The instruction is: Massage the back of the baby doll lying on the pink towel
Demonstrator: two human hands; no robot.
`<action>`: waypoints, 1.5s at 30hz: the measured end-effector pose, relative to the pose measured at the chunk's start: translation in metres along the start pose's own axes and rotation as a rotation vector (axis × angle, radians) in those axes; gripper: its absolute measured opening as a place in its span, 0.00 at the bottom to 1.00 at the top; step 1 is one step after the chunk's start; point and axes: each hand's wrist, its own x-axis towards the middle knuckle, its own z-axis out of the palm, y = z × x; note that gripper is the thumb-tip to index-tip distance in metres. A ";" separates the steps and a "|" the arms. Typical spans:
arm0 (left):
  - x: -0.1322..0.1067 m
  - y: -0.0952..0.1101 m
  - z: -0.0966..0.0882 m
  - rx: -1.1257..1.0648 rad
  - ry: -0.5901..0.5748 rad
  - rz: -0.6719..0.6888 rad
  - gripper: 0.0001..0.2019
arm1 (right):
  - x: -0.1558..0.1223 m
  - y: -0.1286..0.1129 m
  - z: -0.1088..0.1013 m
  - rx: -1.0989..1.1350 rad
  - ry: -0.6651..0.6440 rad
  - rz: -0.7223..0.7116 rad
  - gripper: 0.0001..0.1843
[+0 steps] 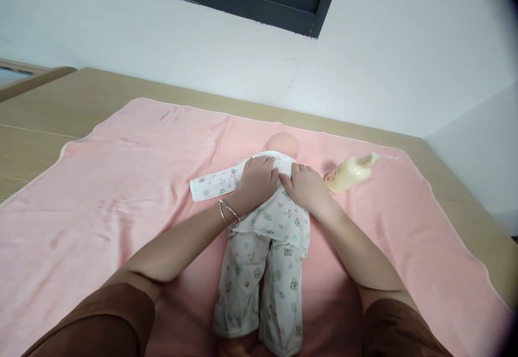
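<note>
A doll (pixel 282 143) with a smooth round head lies on a pink blanket. It is dressed in a white printed long-sleeved top (pixel 279 214) and matching trousers (pixel 243 281). My left hand (pixel 259 177), with two thin bangles at the wrist, rests over the chest part of the top, fingers lying on the cloth. Opposite it, my right hand (pixel 309 185) lies on the other shoulder side, thumb toward the middle. The thumbs come close together. One sleeve stretches out flat to the left; the other is hidden by my right hand and arm.
Right of the doll, a pale yellow pump bottle (pixel 350 174) lies tilted on the pink blanket (pixel 133 168). Underneath is a wooden table (pixel 109 84), which meets a white wall (pixel 243 55) at the back. A dark window frame (pixel 279 9) is set above.
</note>
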 end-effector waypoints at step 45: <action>-0.007 -0.005 -0.005 -0.056 -0.007 0.073 0.19 | 0.000 0.004 0.003 0.082 0.017 -0.059 0.33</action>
